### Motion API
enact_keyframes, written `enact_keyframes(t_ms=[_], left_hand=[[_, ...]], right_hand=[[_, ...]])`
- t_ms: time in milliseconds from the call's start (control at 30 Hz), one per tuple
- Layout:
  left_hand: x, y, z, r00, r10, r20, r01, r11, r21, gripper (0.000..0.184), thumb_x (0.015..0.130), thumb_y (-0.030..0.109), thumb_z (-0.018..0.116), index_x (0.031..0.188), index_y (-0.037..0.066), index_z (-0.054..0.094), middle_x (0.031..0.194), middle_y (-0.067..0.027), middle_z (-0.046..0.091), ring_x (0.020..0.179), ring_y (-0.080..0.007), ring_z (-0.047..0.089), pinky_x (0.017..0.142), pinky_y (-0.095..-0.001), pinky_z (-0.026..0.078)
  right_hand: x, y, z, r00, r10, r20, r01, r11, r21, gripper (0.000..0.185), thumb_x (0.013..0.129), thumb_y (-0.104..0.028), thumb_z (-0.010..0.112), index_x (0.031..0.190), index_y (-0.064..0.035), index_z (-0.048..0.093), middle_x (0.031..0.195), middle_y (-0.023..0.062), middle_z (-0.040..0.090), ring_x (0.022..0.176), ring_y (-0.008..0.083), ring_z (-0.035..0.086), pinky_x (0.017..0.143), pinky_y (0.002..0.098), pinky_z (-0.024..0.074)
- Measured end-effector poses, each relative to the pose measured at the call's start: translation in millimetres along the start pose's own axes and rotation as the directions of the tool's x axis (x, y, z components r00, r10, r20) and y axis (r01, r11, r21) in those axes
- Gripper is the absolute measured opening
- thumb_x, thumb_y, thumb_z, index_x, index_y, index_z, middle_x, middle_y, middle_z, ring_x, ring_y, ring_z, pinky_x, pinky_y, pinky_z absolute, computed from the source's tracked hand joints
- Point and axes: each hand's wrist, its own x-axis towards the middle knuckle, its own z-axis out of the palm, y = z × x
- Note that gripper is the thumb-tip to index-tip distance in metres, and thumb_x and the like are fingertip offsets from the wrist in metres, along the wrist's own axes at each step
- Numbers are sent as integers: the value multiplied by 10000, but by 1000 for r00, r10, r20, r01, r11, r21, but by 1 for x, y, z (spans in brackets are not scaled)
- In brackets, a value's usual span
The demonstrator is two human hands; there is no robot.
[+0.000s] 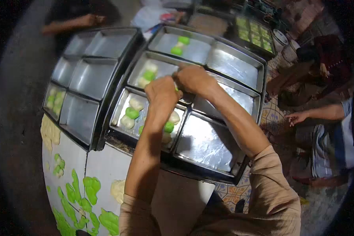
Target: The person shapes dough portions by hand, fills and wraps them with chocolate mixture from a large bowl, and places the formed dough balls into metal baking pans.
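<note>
My left hand (162,93) is closed over the middle-left compartment of a black-framed metal pan (202,175). A speck of green dough shows at its fingertips; the rest of what it grips is hidden. Beside it, my right hand (195,80) has its fingers curled together, and I cannot see what is in them. White and green dough balls (148,75) lie in a row just left of my left hand. In the near-left compartment sit more rows of dough balls (132,113), partly covered by my left forearm. The far-left compartment holds another short row (183,40).
A second divided pan (79,120) stands at left, with dough in one compartment. Green dough pieces (92,189) and pale dough (118,190) lie on the white table (100,173). A filled tray (255,33) stands at back right. Other people, one hand (299,117) showing, are at right.
</note>
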Motion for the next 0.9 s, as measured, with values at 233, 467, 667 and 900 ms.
enact_keyframes(t_ms=[233, 467, 667, 900], left_hand=[[2, 3, 6, 991, -26, -130, 17, 997, -76, 311, 748, 216, 728, 1020, 68, 700, 926, -175, 708, 892, -375, 671, 794, -474, 520], [11, -36, 12, 996, -15, -89, 30, 985, 169, 579, 783, 420, 737, 1234, 81, 607, 1015, -194, 692, 969, -385, 651, 808, -495, 508], [12, -68, 1, 992, 121, 16, -119, 987, -112, 754, 830, 473, 712, 1398, 48, 459, 1168, -223, 639, 1033, -325, 644, 859, -403, 502], [-127, -54, -20, 942, 121, -313, -211, 939, -271, 547, 923, 279, 665, 1358, -12, 508, 1287, -215, 573, 1137, -273, 574, 944, -376, 462]], right_hand=[[10, 14, -11, 995, -95, 29, 78, 932, 354, 292, 702, -88, 648, 986, -72, 713, 1028, 194, 680, 926, 398, 647, 832, 476, 517], [26, -14, 18, 992, -49, -118, 90, 925, 369, 374, 762, -186, 696, 1135, -160, 682, 1065, 149, 680, 1120, 334, 596, 918, 454, 497], [-25, -9, -23, 952, 24, -304, 105, 910, 401, 312, 764, -156, 636, 1045, -32, 690, 949, 217, 688, 904, 381, 673, 819, 464, 539], [-270, 41, -15, 428, 631, -647, 76, 688, 722, 317, 795, -248, 582, 1015, -59, 710, 824, 213, 687, 802, 374, 686, 748, 426, 546]])
